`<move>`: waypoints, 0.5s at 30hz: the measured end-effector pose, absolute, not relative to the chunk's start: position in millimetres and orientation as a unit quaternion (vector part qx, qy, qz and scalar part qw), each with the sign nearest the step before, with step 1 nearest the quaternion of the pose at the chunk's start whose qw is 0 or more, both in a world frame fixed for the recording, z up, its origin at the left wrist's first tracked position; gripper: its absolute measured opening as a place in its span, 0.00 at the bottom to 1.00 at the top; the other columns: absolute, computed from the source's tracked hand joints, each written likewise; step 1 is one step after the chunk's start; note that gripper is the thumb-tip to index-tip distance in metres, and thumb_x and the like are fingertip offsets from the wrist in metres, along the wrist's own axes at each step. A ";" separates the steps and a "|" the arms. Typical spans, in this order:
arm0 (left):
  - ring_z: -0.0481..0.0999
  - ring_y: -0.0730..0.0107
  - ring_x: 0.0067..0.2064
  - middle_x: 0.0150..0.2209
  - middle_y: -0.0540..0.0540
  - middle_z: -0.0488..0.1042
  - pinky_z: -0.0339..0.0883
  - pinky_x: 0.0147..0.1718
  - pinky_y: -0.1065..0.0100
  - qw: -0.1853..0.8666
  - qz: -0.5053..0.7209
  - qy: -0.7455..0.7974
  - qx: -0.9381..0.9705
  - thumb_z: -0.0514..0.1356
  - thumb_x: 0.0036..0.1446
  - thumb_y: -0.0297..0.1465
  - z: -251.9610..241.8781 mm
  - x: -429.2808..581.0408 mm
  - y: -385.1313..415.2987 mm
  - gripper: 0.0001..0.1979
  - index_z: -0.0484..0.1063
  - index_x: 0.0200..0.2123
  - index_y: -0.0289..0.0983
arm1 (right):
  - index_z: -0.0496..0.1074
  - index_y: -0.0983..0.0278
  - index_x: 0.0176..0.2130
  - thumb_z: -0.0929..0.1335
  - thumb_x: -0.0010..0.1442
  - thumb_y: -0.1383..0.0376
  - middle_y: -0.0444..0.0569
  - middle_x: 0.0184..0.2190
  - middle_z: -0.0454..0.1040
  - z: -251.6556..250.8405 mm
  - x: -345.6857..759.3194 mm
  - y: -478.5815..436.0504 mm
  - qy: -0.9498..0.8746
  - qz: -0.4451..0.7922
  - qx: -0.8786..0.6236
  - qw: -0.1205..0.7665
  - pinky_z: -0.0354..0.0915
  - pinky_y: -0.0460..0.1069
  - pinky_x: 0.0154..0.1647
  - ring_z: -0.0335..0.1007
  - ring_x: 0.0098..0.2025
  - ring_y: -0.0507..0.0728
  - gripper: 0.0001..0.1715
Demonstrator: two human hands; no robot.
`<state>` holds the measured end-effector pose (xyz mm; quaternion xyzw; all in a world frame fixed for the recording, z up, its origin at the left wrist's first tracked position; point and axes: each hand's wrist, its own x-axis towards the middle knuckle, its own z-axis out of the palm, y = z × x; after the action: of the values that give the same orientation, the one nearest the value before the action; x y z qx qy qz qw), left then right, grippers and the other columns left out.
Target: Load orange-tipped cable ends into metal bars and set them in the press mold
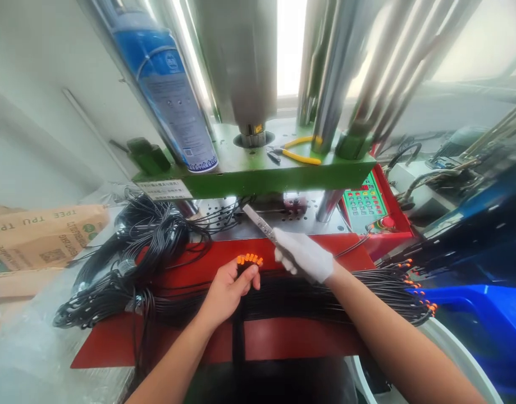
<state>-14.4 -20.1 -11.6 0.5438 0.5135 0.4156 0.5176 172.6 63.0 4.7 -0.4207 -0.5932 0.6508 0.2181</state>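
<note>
My bare left hand [226, 296] is closed on a small bunch of black cables, whose orange tips [250, 259] stick up in a row above the fingers. The cables hang down below the hand. In a white glove, my right hand [304, 255] grips a flat grey metal bar [260, 223] with small holes or studs along it. The bar points up and left toward the press opening, apart from the orange tips. Beneath both hands, a thick bundle of black cables [291, 297] lies across a red metal table [283, 339], with more orange ends at its right.
A green press plate [258, 182] stands ahead, bearing a blue-and-white spray can [173, 95] and yellow-handled pliers [300, 158]. A control panel [365, 199] is at right. Coiled cables [156, 224] and a brown paper sack [47, 241] lie left. A white tub [464, 353] stands lower right.
</note>
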 end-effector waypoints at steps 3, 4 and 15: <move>0.52 0.80 0.21 0.24 0.52 0.67 0.47 0.21 0.71 0.504 0.395 0.522 0.564 0.54 0.63 0.37 -12.7 -10.7 -19.1 0.13 0.66 0.31 0.33 | 0.69 0.66 0.46 0.62 0.62 0.54 0.45 0.27 0.66 4.3 168.7 61.2 -0.496 0.738 -0.369 0.272 0.60 0.41 0.18 0.60 0.21 0.46 0.21; 0.53 0.79 0.22 0.24 0.52 0.66 0.47 0.21 0.72 0.497 0.389 0.525 0.571 0.54 0.63 0.37 -12.9 -9.6 -18.9 0.13 0.66 0.30 0.34 | 0.68 0.65 0.50 0.63 0.61 0.58 0.45 0.28 0.66 4.6 167.7 60.5 -0.488 0.746 -0.356 0.283 0.61 0.41 0.18 0.61 0.22 0.46 0.20; 0.62 0.75 0.28 0.28 0.50 0.67 0.53 0.27 0.72 0.446 0.332 0.542 0.630 0.54 0.63 0.36 -10.3 3.4 -17.4 0.15 0.67 0.26 0.35 | 0.66 0.63 0.56 0.63 0.61 0.65 0.48 0.33 0.70 8.4 169.2 58.2 -0.479 0.737 -0.343 0.331 0.65 0.42 0.18 0.63 0.23 0.46 0.24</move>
<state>3.4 -17.4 -10.3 0.6302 0.5418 0.3324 0.4459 169.2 58.2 8.4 -0.3426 -0.4792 0.7372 0.3309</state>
